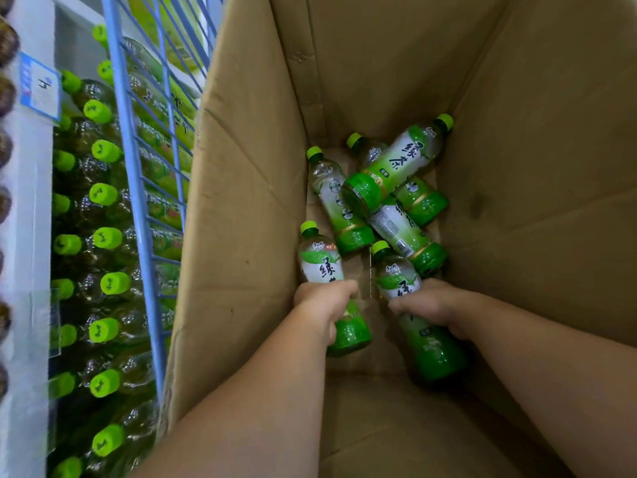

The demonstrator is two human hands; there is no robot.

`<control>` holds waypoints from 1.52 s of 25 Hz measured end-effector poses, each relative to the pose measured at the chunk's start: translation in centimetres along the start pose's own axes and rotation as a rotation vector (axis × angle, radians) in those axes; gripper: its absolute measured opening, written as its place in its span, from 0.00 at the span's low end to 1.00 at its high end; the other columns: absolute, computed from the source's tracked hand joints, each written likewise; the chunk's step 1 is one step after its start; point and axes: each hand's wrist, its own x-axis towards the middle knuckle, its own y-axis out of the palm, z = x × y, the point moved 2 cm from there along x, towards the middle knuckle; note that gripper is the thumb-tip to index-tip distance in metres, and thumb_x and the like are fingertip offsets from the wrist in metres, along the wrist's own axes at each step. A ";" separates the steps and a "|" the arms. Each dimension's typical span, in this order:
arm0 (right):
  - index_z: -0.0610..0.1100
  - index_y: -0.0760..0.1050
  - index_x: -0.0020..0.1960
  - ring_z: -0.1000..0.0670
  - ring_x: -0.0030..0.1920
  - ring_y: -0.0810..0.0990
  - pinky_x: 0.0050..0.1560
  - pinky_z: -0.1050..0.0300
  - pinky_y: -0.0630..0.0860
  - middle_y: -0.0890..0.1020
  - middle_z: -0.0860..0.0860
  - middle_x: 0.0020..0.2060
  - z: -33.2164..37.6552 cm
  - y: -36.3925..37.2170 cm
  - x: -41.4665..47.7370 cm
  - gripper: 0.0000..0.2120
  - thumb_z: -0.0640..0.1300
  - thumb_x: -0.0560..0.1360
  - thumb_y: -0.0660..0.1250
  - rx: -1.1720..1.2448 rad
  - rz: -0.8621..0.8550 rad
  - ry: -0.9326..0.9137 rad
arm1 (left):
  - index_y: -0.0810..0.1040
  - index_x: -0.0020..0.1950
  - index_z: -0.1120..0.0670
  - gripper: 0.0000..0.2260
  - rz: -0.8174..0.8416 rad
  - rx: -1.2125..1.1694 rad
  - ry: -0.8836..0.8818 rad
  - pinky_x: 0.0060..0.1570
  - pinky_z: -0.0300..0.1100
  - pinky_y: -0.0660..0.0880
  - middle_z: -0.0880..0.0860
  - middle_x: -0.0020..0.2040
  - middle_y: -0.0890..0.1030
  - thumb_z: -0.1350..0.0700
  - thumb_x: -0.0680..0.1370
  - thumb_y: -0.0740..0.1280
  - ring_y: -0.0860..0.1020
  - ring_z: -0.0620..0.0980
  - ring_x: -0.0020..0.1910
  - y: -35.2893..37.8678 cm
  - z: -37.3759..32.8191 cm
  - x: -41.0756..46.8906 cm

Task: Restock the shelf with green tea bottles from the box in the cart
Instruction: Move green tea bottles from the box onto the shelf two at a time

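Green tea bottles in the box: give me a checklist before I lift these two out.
1. Left hand grip round the left bottle: ok.
2. Right hand grip round the right bottle: ok.
3. Caps on both held bottles: ok.
4. Right bottle free of the loose bottles: cannot tell, its cap lies close to one.
5. Free slot on the shelf: cannot tell.
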 end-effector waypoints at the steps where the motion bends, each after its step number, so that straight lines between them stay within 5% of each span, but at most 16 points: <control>1: 0.42 0.81 0.51 0.42 0.47 0.84 0.52 0.49 0.83 0.84 0.42 0.48 0.1 -0.1 -0.6 0.17 0.45 0.65 0.77 0.024 -0.023 -0.010 | 0.79 0.48 0.58 0.11 0.014 -0.022 -0.005 0.30 0.39 0.76 0.56 0.40 0.83 0.61 0.67 0.75 0.81 0.53 0.32 -0.2 0.0 -0.7; 6: 0.45 0.82 0.52 0.45 0.47 0.83 0.49 0.55 0.80 0.84 0.45 0.48 1.3 -1.2 -3.9 0.15 0.47 0.66 0.76 0.159 -0.161 -0.071 | 0.75 0.59 0.60 0.20 0.060 -0.004 0.090 0.37 0.42 0.78 0.58 0.48 0.82 0.62 0.68 0.73 0.82 0.56 0.41 -1.8 -1.4 -4.4; 10: 0.47 0.81 0.45 0.49 0.41 0.82 0.36 0.60 0.75 0.84 0.48 0.42 2.6 -2.3 -8.5 0.10 0.48 0.66 0.75 0.259 -0.245 -0.156 | 0.75 0.61 0.59 0.23 0.086 0.062 0.211 0.42 0.44 0.78 0.59 0.51 0.81 0.60 0.67 0.74 0.82 0.57 0.46 -4.5 -2.1 -7.8; 15: 0.43 0.81 0.50 0.41 0.45 0.85 0.49 0.44 0.83 0.86 0.42 0.45 3.8 -2.5 -16.8 0.16 0.49 0.65 0.74 0.332 -0.271 -0.240 | 0.79 0.56 0.58 0.21 0.141 0.051 0.305 0.47 0.53 0.83 0.60 0.49 0.84 0.58 0.64 0.74 0.84 0.59 0.46 -8.6 -1.9 -15.0; 21: 0.40 0.81 0.47 0.41 0.43 0.85 0.46 0.44 0.81 0.85 0.41 0.41 4.9 -3.3 -27.8 0.16 0.51 0.65 0.74 0.312 -0.345 -0.424 | 0.83 0.51 0.55 0.18 0.254 -0.014 0.478 0.48 0.64 0.82 0.59 0.48 0.86 0.55 0.62 0.74 0.85 0.61 0.47 -13.4 -0.9 -23.6; 28: 0.46 0.78 0.54 0.46 0.46 0.84 0.49 0.44 0.83 0.84 0.46 0.47 4.2 -3.7 -39.3 0.27 0.59 0.59 0.72 0.342 -0.448 -0.522 | 0.81 0.50 0.57 0.14 0.269 -0.075 0.704 0.39 0.52 0.81 0.58 0.43 0.85 0.59 0.65 0.72 0.83 0.56 0.41 -17.1 0.0 -30.8; 32: 0.49 0.79 0.51 0.47 0.43 0.85 0.48 0.42 0.83 0.85 0.49 0.43 3.5 -4.3 -43.2 0.29 0.61 0.52 0.71 0.307 -0.485 -0.596 | 0.81 0.48 0.50 0.13 0.259 -0.066 0.801 0.38 0.46 0.81 0.52 0.40 0.85 0.57 0.65 0.73 0.84 0.51 0.40 -19.1 1.4 -33.7; 38: 0.52 0.77 0.46 0.54 0.36 0.83 0.37 0.53 0.80 0.84 0.51 0.39 3.3 -5.4 -45.0 0.13 0.52 0.64 0.74 0.155 -0.396 -0.803 | 0.76 0.45 0.47 0.11 0.080 -0.183 0.866 0.29 0.36 0.72 0.44 0.34 0.78 0.54 0.66 0.72 0.77 0.40 0.30 -20.3 5.3 -38.3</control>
